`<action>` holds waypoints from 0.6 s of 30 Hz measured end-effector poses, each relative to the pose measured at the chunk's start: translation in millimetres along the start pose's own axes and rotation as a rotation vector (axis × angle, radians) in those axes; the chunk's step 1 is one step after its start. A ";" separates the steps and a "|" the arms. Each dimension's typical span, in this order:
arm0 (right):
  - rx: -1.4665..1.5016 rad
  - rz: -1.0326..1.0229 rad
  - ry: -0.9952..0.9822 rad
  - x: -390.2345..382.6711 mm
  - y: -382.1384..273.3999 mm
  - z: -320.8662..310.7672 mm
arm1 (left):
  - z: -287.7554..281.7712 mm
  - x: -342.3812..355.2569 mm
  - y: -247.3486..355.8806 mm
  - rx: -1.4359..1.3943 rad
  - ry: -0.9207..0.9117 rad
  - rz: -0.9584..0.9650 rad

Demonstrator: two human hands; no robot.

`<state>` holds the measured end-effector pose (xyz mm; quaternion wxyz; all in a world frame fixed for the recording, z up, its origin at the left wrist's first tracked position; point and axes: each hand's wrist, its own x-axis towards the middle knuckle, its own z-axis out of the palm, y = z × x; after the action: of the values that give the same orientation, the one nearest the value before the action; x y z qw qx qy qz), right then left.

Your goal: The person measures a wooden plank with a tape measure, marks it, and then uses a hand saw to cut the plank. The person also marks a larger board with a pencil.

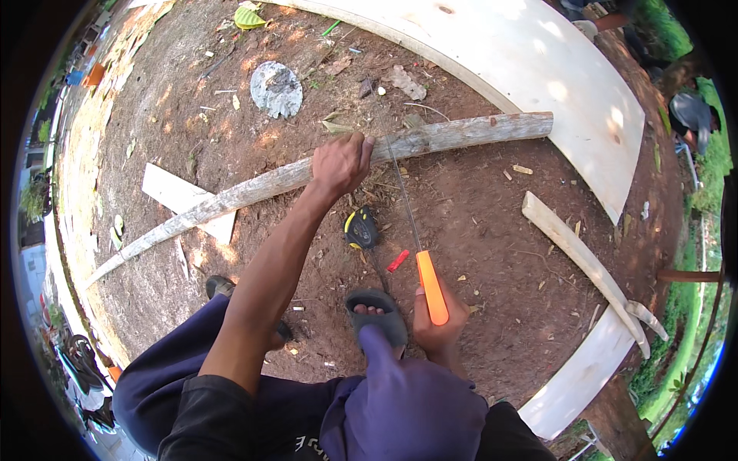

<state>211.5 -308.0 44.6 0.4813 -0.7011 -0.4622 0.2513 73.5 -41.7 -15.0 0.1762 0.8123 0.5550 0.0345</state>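
Brown packed earth, strewn with leaves and chips, spreads around the work. A large pale plywood sheet with a curved near edge bounds it at the upper right. At the right, a curved, pale, peeled wooden branch leans its lower end across a smaller whitish flat board. Between that branch and the saw, a stretch of earth holds only small scraps. Nearer in, a black-and-yellow tape measure and a small bright red strip lie just left of the saw, with a dark grey open-toed sandal below them.

The long, weathered, grey-white wooden pole runs from the lower left up to the right, crossing a narrow white board and ending over the plywood's edge. The left hand is curled firmly over its upper side, near mid-length. The right hand is closed around the orange handle of a slim-bladed handsaw, well below the pole; the blade's far end meets the pole just right of the left hand.
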 end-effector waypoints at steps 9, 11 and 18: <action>0.029 0.011 -0.080 28.2 3.5 25.2 | 16.4 10.1 -12.4 0.055 0.114 -0.149; -0.021 0.057 -0.106 7.5 -8.0 -1.2 | 22.3 9.8 -3.2 0.041 0.187 -0.094; 0.076 0.143 -0.109 88.3 -3.0 55.4 | 31.8 12.7 -15.7 0.048 0.221 -0.095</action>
<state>205.5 -204.5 32.8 0.4623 -0.6991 -0.4265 0.3401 72.4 -32.9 -51.6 0.0956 0.7803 0.6095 0.1022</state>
